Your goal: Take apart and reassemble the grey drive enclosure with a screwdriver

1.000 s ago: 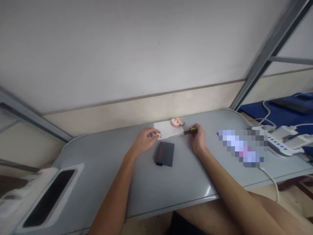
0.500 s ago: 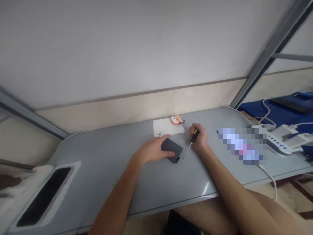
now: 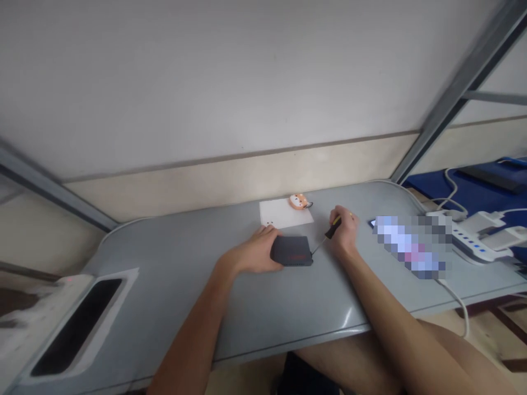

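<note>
A dark grey, flat rectangular box (image 3: 293, 250) is held at its left end by my left hand (image 3: 258, 249), whose fingers close around it. My right hand (image 3: 345, 227) is wrapped round the black and yellow handle of a screwdriver (image 3: 332, 227). The screwdriver's thin shaft points down and left, its tip at the box's right end; whether it touches is too small to tell. Behind the box lies a white sheet of paper (image 3: 276, 211), with a few tiny dark pieces near its front left corner, partly hidden by my left hand.
An orange and white animal-faced case (image 3: 300, 201) rests on the paper. To the right are a blurred-out phone (image 3: 407, 247) with a cable and a white power strip (image 3: 473, 241). A dark-screened phone (image 3: 80, 326) lies at the left. The grey tabletop (image 3: 173, 285) meets a wall behind.
The grey box has been turned so its long side lies nearly level. My right hand has moved slightly right, and the screwdriver tip has come to the box's right end.
</note>
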`<state>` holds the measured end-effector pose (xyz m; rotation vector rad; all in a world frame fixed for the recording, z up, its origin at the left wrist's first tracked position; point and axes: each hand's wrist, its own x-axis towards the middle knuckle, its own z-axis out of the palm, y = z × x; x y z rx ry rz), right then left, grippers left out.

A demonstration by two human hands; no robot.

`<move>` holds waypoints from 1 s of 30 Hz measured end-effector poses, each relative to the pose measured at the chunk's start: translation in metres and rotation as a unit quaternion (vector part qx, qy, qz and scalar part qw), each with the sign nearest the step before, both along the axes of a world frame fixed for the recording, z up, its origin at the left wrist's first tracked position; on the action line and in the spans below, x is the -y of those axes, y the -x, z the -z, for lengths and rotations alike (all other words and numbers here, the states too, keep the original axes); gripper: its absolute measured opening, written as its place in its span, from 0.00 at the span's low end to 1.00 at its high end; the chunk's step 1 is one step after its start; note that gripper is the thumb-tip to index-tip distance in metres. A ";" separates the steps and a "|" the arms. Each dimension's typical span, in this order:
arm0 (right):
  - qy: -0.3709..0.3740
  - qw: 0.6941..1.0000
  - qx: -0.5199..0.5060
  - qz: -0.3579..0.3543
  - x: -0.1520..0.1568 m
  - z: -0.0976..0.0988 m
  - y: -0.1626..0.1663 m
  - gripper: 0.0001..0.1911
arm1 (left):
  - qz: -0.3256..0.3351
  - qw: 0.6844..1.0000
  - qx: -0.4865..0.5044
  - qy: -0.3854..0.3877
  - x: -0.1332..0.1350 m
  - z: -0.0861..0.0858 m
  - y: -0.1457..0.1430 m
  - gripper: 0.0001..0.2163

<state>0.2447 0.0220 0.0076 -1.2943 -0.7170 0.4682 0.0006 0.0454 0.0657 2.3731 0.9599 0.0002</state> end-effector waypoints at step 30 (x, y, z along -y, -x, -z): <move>-0.062 0.987 0.075 0.125 0.008 -0.012 -0.013 0.17 | -0.016 0.998 0.034 -0.049 0.005 0.018 -0.018 0.24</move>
